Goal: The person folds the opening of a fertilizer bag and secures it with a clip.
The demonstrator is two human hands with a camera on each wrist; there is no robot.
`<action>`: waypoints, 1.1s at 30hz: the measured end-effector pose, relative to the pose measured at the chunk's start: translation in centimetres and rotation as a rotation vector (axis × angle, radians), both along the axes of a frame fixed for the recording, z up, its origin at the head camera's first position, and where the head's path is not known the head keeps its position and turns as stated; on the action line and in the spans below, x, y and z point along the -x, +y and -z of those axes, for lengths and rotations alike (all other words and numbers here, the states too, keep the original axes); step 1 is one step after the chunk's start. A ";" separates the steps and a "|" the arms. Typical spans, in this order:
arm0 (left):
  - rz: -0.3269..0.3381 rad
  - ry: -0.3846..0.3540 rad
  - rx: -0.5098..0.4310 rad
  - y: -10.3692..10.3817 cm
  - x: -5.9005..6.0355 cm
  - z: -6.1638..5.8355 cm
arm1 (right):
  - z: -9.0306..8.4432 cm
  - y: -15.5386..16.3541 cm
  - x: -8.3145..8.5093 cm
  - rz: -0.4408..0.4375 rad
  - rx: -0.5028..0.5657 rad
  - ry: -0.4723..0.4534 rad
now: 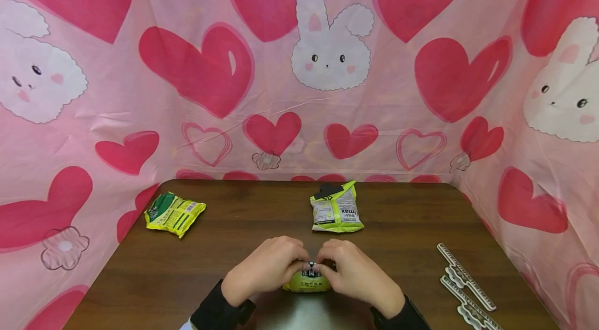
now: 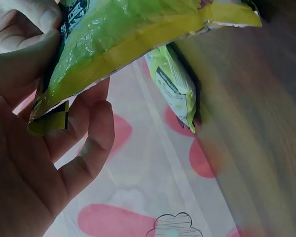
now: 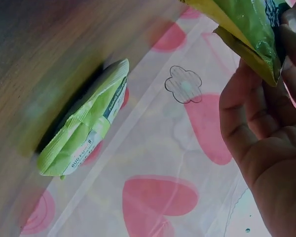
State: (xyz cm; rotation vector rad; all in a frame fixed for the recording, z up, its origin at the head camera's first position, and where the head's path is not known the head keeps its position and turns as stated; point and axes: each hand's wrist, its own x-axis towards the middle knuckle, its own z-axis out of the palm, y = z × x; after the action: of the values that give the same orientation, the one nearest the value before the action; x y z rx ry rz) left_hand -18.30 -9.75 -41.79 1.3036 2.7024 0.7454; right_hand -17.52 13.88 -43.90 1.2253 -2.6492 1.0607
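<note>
From my head, I see my left grip [image 1: 273, 262] and right grip [image 1: 351, 270] close together, both pinching the upper edge of the green packet [image 1: 307, 282], whose body sits below and between them. My forearms slant inward, backs of the hands turned up, dark cuffs [image 1: 217, 309] nearest me. Ahead on the tabletop [image 1: 252, 210] lies a green-and-white packet [image 1: 338, 210]; a yellow packet [image 1: 175, 214] is well off beyond my left grip, and two white rulers [image 1: 466, 277] are off to the right of my right grip.

From my left wrist, thumb and finger are closed on the film, while other fingers bend loosely behind the corner. An uneven pull between my two grips could, I judge, rip that film down the side and spill whatever is inside.

From my right wrist, the near corner slopes over my bent fingers, little of it really held (the surface looks glossy, so it may well slide). Squeezing the bulge too hard could also burst a seam.
</note>
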 end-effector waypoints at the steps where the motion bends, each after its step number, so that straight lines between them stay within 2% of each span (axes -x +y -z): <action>1: 0.006 0.010 0.000 0.0 0.0 0.0 | 0.0 -0.1 0.0 0.000 -0.001 0.001; 4: 0.012 0.032 0.002 0.1 -0.1 0.1 | 0.1 -0.3 -0.1 -0.008 0.006 0.022; 8: 0.013 0.020 0.009 0.1 -0.1 0.0 | 0.1 -0.4 -0.1 -0.020 0.013 0.044; 15: -0.017 -0.110 -0.003 -0.4 0.2 -0.5 | -0.2 -0.4 0.0 -0.039 -0.014 0.002; 17: -0.018 -0.125 -0.006 -0.6 0.3 -0.7 | -0.5 -0.2 -0.1 -0.028 -0.030 -0.036; 23: -0.022 -0.125 -0.003 -0.7 0.3 -0.7 | -1.2 0.8 0.1 0.024 -0.093 -0.105; 33: -0.035 -0.089 0.007 -0.6 0.4 -0.6 | -1.2 0.9 0.4 -0.024 -0.090 -0.071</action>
State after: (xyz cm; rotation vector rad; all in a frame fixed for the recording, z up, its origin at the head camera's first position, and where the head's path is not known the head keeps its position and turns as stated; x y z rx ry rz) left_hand -18.69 -10.39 -41.24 1.1943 2.6620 0.7772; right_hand -17.90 14.80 -42.69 1.2619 -2.7707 1.0164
